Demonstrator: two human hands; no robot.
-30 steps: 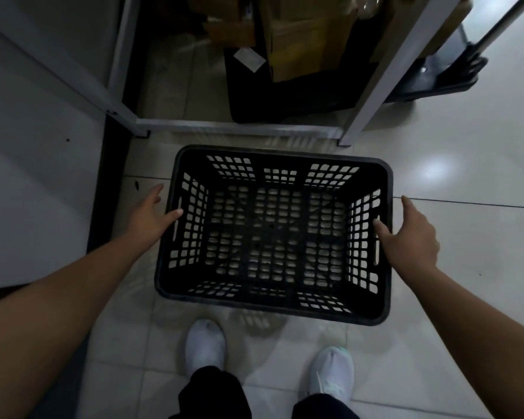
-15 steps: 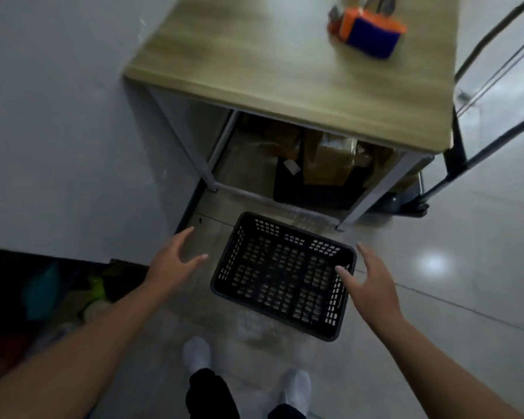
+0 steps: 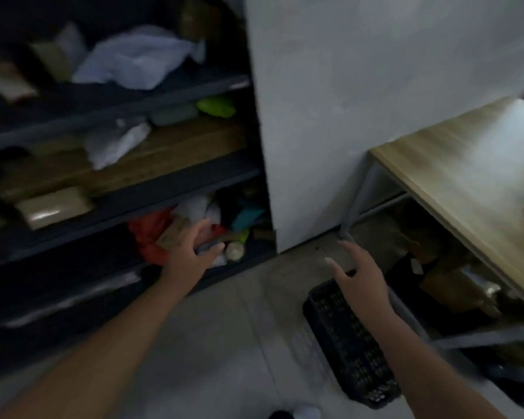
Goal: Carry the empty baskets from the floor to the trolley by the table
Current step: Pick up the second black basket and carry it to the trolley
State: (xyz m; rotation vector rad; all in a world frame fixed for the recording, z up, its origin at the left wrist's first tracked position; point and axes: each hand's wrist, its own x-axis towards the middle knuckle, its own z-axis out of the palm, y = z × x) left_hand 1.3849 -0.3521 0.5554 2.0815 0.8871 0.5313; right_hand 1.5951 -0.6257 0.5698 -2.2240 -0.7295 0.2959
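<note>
A black perforated plastic basket (image 3: 348, 343) lies empty on the tiled floor beside the wooden table (image 3: 454, 164). My right hand (image 3: 357, 276) hovers above its far end with fingers spread, holding nothing and apart from the rim. My left hand (image 3: 188, 252) is raised further left, in front of the lowest shelf, fingers apart and empty. The picture is blurred by motion. No trolley is in view.
A dark shelving unit (image 3: 118, 182) packed with bags and boxes fills the left. A grey wall panel (image 3: 345, 101) stands between it and the table. Cardboard boxes (image 3: 454, 285) sit under the table behind its metal legs (image 3: 357, 204).
My view has swung up and to the left, from the basket to the shelves. Both hands have lifted off the basket's sides and are in the air; the basket stays on the floor.
</note>
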